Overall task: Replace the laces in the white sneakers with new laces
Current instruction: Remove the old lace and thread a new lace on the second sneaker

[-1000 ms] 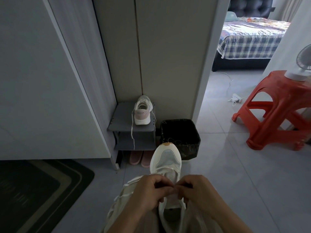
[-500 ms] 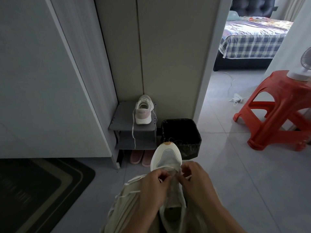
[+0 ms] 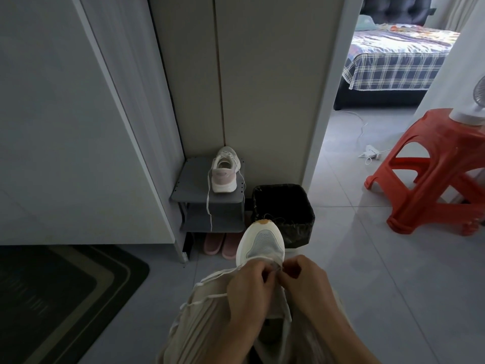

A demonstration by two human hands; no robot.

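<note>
1 white sneaker point(image 3: 261, 241) lies on the person's lap, its toe just short of the bin point(image 3: 299, 232). The left hand point(image 3: 248, 292) and right hand point(image 3: 307, 287) meet at its front eyelets, fingers curled, pinching the lace point(image 3: 217, 275). A 2nd sneaker point(image 3: 225, 177) sits on the rack point(image 3: 194, 179) left of the bin.

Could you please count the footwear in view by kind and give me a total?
Sneakers: 2, the lap sneaker and the shelf sneaker
Slippers: 2, one pink slipper and its twin slipper, both under the grey shelf
Total: 4
</note>
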